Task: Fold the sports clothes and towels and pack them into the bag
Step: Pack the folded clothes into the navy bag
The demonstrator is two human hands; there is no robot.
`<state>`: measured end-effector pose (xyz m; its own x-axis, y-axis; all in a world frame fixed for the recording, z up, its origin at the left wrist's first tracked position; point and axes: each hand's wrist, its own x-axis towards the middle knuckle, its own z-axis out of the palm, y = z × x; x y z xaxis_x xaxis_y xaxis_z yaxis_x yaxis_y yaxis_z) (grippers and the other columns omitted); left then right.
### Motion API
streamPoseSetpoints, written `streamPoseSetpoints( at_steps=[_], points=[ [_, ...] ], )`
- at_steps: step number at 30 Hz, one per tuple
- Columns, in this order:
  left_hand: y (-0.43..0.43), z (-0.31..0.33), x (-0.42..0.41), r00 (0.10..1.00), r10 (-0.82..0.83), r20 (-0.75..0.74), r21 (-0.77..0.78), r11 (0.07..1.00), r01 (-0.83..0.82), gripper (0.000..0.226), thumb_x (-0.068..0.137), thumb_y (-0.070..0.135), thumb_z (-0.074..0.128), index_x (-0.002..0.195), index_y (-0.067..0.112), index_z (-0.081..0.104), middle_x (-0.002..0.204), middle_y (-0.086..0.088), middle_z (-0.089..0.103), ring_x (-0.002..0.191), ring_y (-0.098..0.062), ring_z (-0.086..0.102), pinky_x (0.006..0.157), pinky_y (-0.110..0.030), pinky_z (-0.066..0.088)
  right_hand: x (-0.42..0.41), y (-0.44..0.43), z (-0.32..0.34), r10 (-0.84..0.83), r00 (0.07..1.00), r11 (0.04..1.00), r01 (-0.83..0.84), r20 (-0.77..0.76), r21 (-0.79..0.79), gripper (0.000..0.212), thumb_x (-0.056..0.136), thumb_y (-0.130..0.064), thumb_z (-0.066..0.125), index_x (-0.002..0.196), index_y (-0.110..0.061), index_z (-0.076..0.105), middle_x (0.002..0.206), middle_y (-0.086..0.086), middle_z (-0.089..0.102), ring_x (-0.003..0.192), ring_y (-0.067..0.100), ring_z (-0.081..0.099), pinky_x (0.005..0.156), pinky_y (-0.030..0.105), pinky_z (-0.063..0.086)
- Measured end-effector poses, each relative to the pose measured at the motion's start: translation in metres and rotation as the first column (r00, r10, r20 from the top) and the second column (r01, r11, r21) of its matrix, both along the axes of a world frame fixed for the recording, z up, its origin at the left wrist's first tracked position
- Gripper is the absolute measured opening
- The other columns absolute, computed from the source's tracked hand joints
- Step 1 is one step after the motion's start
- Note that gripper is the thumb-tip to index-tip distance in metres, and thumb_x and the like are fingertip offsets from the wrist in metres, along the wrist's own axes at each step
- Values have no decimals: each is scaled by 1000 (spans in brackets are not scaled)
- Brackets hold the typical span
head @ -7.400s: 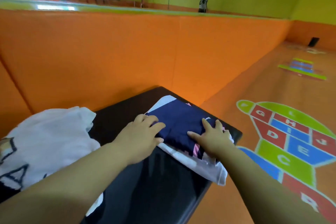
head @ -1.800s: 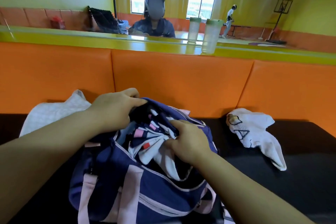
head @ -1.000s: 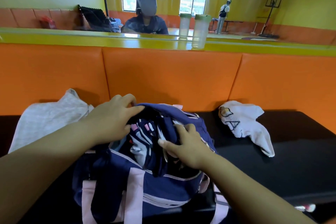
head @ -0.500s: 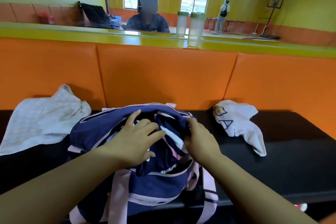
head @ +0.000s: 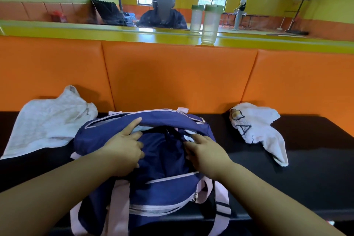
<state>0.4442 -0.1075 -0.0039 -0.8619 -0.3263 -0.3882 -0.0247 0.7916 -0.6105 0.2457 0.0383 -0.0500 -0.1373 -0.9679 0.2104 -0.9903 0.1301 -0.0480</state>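
While left hand [head: 124,151], right hand [head: 206,155] press bag [head: 162,189], contents (navy) hide.

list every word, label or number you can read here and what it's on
"A": black outlined letter on the crumpled white garment, right of the navy bag; the marks beside it are creased and unreadable.
Navy bag: no text shows.
White towel: none.
Bottles on the ledge: no label readable.

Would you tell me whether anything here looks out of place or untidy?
Yes: a white towel left of the navy bag and a printed white garment right of it lie crumpled, unfolded, on the black bench.
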Motion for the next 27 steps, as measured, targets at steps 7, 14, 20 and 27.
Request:
streamPoseSetpoints(
  at_steps=[7,14,20,27],
  points=[
    [-5,5,-5,998,-39,52,38,999,37,41,97,45,34,125,24,55,127,0,55,141,-25,21,92,-52,-37,-3,-5,4,-98,989,991,88,108,97,21,92,-27,50,107,-14,56,111,8,51,97,31,53,69,35,38],
    [1,0,12,881,-185,-435,148,951,273,85,45,49,84,121,22,61,125,-17,57,108,-32,46,93,-58,45,-1,12,3,49,981,992,-71,-188,-108,56,61,-33,79,112,-16,63,121,17,58,87,35,56,68,37,52],
    [9,-9,-10,935,224,-274,298,944,-138,85,86,67,42,151,26,5,156,-8,-22,144,-32,-8,117,-41,1,-20,8,-4,118,993,992,-117,-28,52,52,89,-44,48,137,-22,49,150,-7,38,111,26,58,84,31,50],
    [5,-20,-11,957,202,-209,269,953,-142,65,91,56,44,147,35,21,157,-9,-17,145,-35,-4,117,-46,0,-11,5,-8,-81,980,997,78,182,24,45,95,-31,53,137,-18,44,138,-2,48,118,25,51,86,33,43]
  ],
)
